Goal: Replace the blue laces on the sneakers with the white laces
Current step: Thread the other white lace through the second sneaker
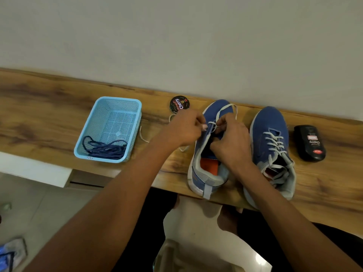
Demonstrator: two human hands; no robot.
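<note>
Two blue sneakers stand on the wooden bench, toes towards the wall. The right sneaker (pixel 272 146) is laced with a white lace. Over the left sneaker (pixel 208 167) both my hands work a white lace (pixel 225 107) near the lowest eyelets. My left hand (pixel 183 130) pinches one part of that lace at the shoe's left side. My right hand (pixel 228 140) pinches the lace over the tongue. A loop of it lies across the toe, and a loose end trails on the bench to the left. The blue laces (pixel 105 147) lie bundled in a light blue basket (pixel 94 122).
A round shoe-polish tin (pixel 179 104) sits by the wall behind my left hand. A black polish bottle (pixel 310 142) lies right of the sneakers. The wooden bench (pixel 39 107) runs along a plain wall. My knees are below its front edge.
</note>
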